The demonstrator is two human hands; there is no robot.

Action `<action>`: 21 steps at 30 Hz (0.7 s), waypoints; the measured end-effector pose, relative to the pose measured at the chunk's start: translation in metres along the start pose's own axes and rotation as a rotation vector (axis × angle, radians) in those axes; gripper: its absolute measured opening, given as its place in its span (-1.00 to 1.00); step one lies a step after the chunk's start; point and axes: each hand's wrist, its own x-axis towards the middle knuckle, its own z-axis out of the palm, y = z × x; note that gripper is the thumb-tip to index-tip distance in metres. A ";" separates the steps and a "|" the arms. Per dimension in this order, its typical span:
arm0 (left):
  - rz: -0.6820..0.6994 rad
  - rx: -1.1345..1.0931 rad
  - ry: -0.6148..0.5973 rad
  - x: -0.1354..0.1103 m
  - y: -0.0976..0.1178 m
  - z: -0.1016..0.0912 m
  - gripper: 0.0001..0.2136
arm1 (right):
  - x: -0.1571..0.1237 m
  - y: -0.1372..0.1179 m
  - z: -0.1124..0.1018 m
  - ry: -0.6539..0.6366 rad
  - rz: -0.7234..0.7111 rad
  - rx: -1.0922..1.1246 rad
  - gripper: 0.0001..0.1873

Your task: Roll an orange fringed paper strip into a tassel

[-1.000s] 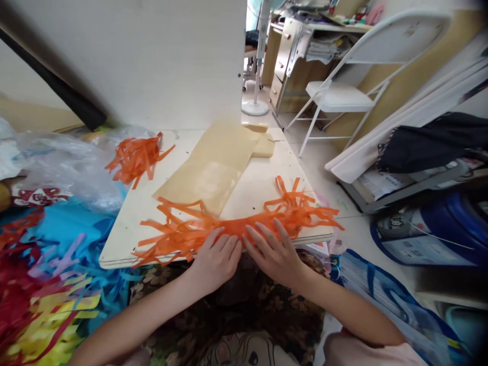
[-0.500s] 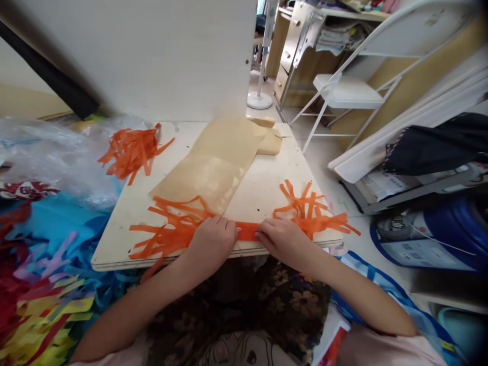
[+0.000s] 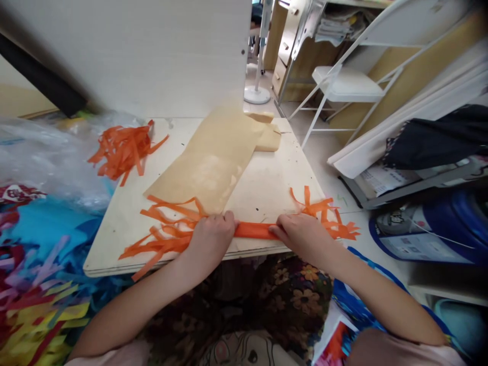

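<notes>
1. The pale table [image 3: 263,195] spans the middle of the view, looking much as it does a second ago, though the camera's aim is slightly different.
2. The brown paper piece [image 3: 206,162] lies across it, in the same place as earlier, its near end meeting the orange fringe.
3. The fringed orange strip [image 3: 255,230] stretches along the table's near edge, cut ends fanned out at both sides (one tail on the left hangs over the front edge). A second ago its middle is mostly under the fingers; now a smooth, narrow band shows between the hands.
4. The orange bunch [image 3: 124,147] sits at the table's far left, beside the clear plastic [image 3: 57,157], and has not been moved.
5. The left hand [image 3: 211,234] is curled and clamped on the strip; a second ago its fingers press over it in a looser pose.
6. The right hand [image 3: 303,231] also grips the strip, fingers folded where they are spread before, and it is now farther from the left hand.
</notes>
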 end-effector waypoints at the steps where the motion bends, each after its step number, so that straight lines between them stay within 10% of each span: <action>1: -0.001 0.002 0.000 0.000 0.000 0.000 -0.75 | 0.000 0.000 0.001 0.009 -0.005 -0.007 -0.69; 10: 0.018 0.071 0.112 -0.002 0.004 -0.002 -0.80 | 0.003 -0.002 0.002 0.089 -0.065 -0.059 -0.74; 15: 0.089 0.153 0.464 -0.007 0.010 -0.004 -0.83 | -0.006 -0.037 0.015 0.487 -0.017 -0.197 -0.71; 21: 0.046 0.105 0.428 -0.006 0.005 -0.001 -0.87 | -0.013 -0.054 0.053 0.547 -0.221 0.049 -0.42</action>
